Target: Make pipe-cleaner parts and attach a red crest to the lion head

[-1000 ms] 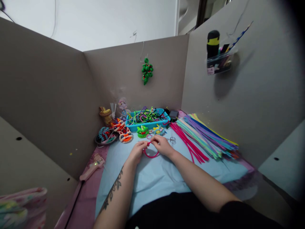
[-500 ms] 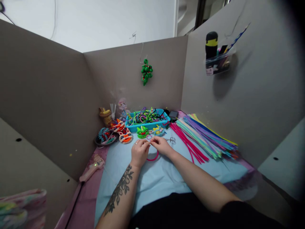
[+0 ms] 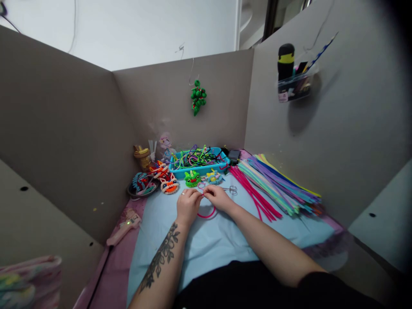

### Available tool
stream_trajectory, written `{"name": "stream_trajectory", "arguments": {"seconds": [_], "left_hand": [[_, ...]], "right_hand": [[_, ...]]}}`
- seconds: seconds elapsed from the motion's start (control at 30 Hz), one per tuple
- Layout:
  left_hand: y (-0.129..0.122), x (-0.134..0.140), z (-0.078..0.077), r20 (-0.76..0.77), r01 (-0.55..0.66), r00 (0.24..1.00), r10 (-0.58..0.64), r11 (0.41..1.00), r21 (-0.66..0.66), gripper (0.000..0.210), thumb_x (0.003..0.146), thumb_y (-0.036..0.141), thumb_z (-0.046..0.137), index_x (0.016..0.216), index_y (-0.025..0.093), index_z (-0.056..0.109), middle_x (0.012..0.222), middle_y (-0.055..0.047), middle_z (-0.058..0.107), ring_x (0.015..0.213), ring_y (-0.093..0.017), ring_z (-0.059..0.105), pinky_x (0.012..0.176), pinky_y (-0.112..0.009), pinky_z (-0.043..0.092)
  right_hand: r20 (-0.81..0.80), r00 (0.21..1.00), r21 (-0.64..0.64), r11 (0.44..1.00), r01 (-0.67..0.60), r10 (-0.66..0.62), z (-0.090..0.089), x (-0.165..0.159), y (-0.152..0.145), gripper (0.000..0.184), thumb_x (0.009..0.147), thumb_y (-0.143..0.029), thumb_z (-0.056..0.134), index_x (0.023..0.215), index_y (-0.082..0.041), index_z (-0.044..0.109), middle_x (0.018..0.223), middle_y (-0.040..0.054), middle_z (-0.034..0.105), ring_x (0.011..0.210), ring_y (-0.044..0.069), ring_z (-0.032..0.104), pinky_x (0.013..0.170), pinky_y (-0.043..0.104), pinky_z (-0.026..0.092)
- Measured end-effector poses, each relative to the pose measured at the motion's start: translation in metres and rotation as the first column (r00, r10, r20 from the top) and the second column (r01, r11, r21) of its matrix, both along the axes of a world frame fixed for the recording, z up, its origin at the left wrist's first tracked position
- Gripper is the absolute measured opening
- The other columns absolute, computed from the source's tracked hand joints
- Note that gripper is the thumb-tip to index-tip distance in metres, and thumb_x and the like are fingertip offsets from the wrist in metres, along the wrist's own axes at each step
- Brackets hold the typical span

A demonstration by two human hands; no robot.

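A dark pink pipe cleaner (image 3: 207, 216) hangs in a curved loop below my two hands. My left hand (image 3: 188, 205) pinches it with thumb and forefinger, a ring on one finger. Fingertip to fingertip with it, my right hand (image 3: 219, 198) pinches the same pipe cleaner from the other side. My fingers hide how its ends meet. Just beyond them lie a small pale pink ring (image 3: 201, 185), a green pipe-cleaner animal head (image 3: 192, 179) and a blue and yellow one (image 3: 214, 177). Scissors (image 3: 232, 189) rest right of my right hand.
Dark pink pipe cleaners (image 3: 254, 192) and a multicoloured bundle (image 3: 283, 182) lie at the right. Behind stands a blue tray (image 3: 199, 170) of scraps. Orange animal heads (image 3: 169, 184), a black dish (image 3: 144, 194) and a pink glue gun (image 3: 125, 227) are at the left. Grey panels (image 3: 183, 124) enclose the table.
The pipe cleaner loop has shifted slightly to the right and a little lower. Both hands stay pinched together in nearly the same place.
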State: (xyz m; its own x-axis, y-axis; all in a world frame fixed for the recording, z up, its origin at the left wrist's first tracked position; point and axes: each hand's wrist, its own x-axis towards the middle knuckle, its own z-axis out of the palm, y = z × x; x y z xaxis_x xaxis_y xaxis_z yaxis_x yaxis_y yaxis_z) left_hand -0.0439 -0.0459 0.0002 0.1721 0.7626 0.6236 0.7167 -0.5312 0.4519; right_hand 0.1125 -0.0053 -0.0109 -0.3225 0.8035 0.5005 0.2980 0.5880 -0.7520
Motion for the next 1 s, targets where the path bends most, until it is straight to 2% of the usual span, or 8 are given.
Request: {"name": "stream_trajectory", "arguments": {"seconds": [0.1,0.2,0.33,0.47,0.57,0.73,0.87,1.0], "left_hand": [[0.005,0.000,-0.004,0.095,0.006,0.995,0.004,0.994,-0.108,0.014,0.083,0.028,0.056,0.080,0.021,0.067,0.087,-0.005,0.064,0.089,-0.020,0.055,0.085,-0.036,0.041],[0.013,-0.002,-0.010,0.199,0.052,0.980,0.003,0.961,-0.271,0.016,0.084,0.029,0.056,0.079,0.016,0.064,0.082,-0.003,0.063,0.082,-0.017,0.057,0.078,-0.035,0.046],[0.021,-0.007,-0.018,0.319,0.187,0.947,-0.025,0.852,-0.488,0.025,0.087,0.034,0.054,0.099,0.013,0.059,0.093,-0.004,0.062,0.077,-0.015,0.060,0.068,-0.033,0.052],[0.020,-0.009,-0.021,0.414,0.291,0.910,-0.037,0.769,-0.570,0.028,0.087,0.033,0.053,0.107,0.014,0.056,0.101,-0.006,0.061,0.082,-0.015,0.061,0.069,-0.034,0.053],[0.019,-0.009,-0.019,0.450,0.296,0.892,-0.026,0.786,-0.542,0.026,0.087,0.034,0.053,0.103,0.013,0.058,0.096,-0.005,0.062,0.077,-0.014,0.061,0.067,-0.032,0.052],[0.016,-0.007,-0.009,0.428,0.114,0.903,0.036,0.941,-0.319,0.020,0.085,0.032,0.054,0.096,0.016,0.058,0.092,-0.004,0.061,0.077,-0.015,0.057,0.071,-0.032,0.049],[0.005,-0.002,-0.003,0.270,0.012,0.963,0.022,0.993,-0.121,0.018,0.078,0.029,0.060,0.094,0.021,0.061,0.096,-0.005,0.061,0.092,-0.021,0.054,0.085,-0.036,0.042],[-0.002,0.004,-0.004,0.099,-0.010,0.995,0.012,1.000,-0.018,0.014,0.082,0.026,0.057,0.094,0.022,0.063,0.094,-0.006,0.065,0.092,-0.021,0.056,0.084,-0.034,0.041]], "right_hand": [[0.025,1.000,0.074,0.997,-0.009,0.007,0.001,0.001,-0.002,0.014,0.078,-0.010,0.052,0.068,-0.018,0.059,0.068,0.0001,0.057,0.068,0.015,0.052,0.066,0.026,0.039],[0.045,0.999,0.140,0.990,-0.029,0.023,0.001,0.001,-0.003,0.015,0.079,-0.009,0.051,0.072,-0.019,0.060,0.072,0.0017,0.059,0.072,0.016,0.053,0.071,0.028,0.040],[0.061,0.998,0.207,0.977,-0.044,0.032,0.002,0.001,-0.005,0.017,0.081,-0.010,0.049,0.077,-0.021,0.061,0.076,0.0032,0.060,0.078,0.018,0.053,0.075,0.031,0.041],[0.060,0.998,0.229,0.972,-0.048,0.035,0.003,0.000,-0.009,0.017,0.082,-0.011,0.049,0.077,-0.021,0.061,0.077,0.0040,0.061,0.081,0.019,0.053,0.078,0.032,0.041],[0.032,0.999,0.203,0.979,-0.015,0.009,0.003,-0.001,-0.008,0.016,0.082,-0.012,0.049,0.076,-0.021,0.061,0.077,0.0034,0.060,0.079,0.018,0.054,0.077,0.031,0.041],[-0.055,0.992,0.096,0.988,0.121,-0.117,0.000,0.002,-0.001,0.011,0.080,-0.015,0.050,0.076,-0.018,0.060,0.073,0.0028,0.060,0.071,0.017,0.054,0.067,0.028,0.042],[-0.090,0.986,0.010,0.990,0.143,-0.142,-0.001,0.001,0.001,0.010,0.077,-0.018,0.050,0.073,-0.018,0.059,0.068,0.0008,0.059,0.062,0.015,0.053,0.059,0.025,0.040],[-0.097,0.990,-0.032,0.995,0.096,-0.098,0.000,-0.004,-0.003,0.009,0.075,-0.020,0.051,0.069,-0.018,0.058,0.063,-0.0009,0.057,0.059,0.013,0.051,0.056,0.023,0.040]]}}
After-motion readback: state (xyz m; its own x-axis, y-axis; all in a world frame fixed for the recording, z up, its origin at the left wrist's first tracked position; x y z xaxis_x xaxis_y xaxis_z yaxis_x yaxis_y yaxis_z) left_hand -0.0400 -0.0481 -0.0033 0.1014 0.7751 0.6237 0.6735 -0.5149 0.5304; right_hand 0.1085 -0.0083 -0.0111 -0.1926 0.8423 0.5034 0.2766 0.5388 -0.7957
